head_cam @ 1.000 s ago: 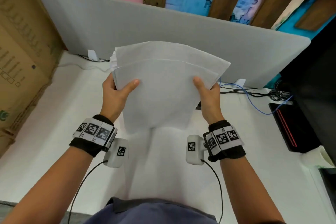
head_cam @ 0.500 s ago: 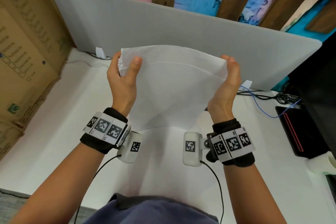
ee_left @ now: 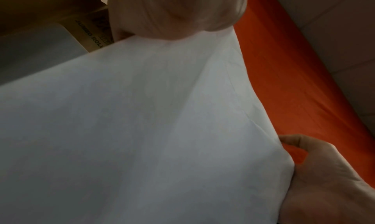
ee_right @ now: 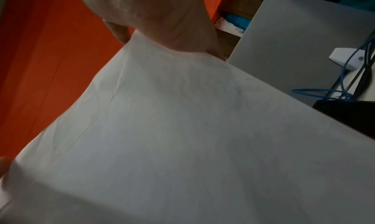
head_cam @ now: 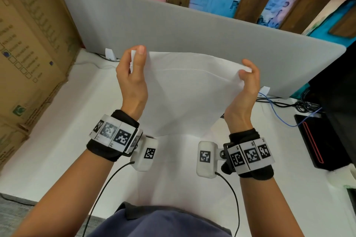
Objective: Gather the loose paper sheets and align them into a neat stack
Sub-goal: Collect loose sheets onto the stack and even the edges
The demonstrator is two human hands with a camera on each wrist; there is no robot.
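Note:
A bundle of white paper sheets [head_cam: 189, 92] stands upright between my two hands, its lower edge on the white desk [head_cam: 57, 140]. My left hand [head_cam: 133, 75] grips the upper left corner, thumb in front and fingers behind. My right hand [head_cam: 248, 81] grips the upper right corner, fingers curled over the top edge. The sheets bow slightly and one inner edge shows as a faint line. The paper [ee_left: 142, 131] fills the left wrist view, with my left thumb at its top. In the right wrist view the paper [ee_right: 182, 139] is seen the same way.
A grey divider panel [head_cam: 192, 25] stands behind the paper. Cardboard boxes [head_cam: 28, 54] wall off the left side. Blue and black cables [head_cam: 285, 106] and a black device with a red stripe [head_cam: 316, 140] lie at the right.
Both hands slid up from the sheets' sides to the top corners. The bundle tipped more upright and its staggered top edges drew closer together.

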